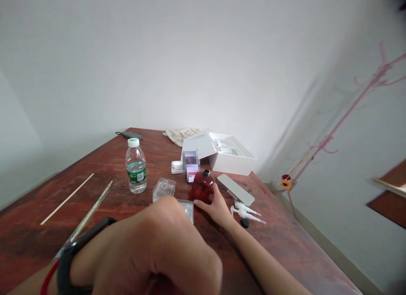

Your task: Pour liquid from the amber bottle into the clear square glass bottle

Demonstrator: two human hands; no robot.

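Observation:
My right hand [219, 207] is wrapped around the lower right side of a dark red-brown bottle [201, 186] standing upright without a cap, its thumb at the front. My left hand [155, 248] looms close to the camera with its fingers curled inward. What it holds, if anything, is hidden. Just beyond the left hand lie a clear plastic box [164, 189] and another clear square piece [187, 208], partly covered by the hand. Right of the bottle are white pump heads [245, 211] and a black cap [244, 223].
A water bottle [136, 170] stands left on the wooden table [108, 164], near a thin stick [68, 197] and wrapped chopsticks [91, 212]. Behind are an open white box [234, 161], a cloth [177, 136] and a long grey case [236, 189]. A pink coat rack [352, 102] leans right.

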